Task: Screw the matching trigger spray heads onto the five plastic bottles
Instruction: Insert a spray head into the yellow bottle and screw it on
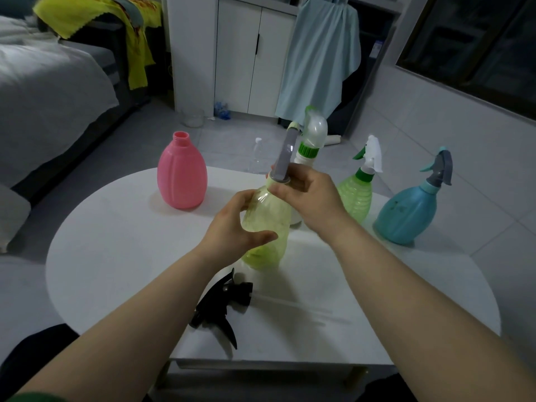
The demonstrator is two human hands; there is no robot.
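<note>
left hand (237,224) holds yellow bottle (266,227) | right hand (310,195) on grey head (285,156) (neck level)

A bed with grey-white bedding (43,82) lay at the left; a yellow cloth (116,21) draped behind it; a white cabinet (249,59) stood at the back; a pale blue garment (319,62) hung beside it; a glass bowl (193,118) sat on the tiled floor (139,146); a dark window (478,44) filled the right wall.

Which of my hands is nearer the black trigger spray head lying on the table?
Left. The left hand grips the yellow bottle just above the black trigger spray head; the right hand is up at its neck.
</note>
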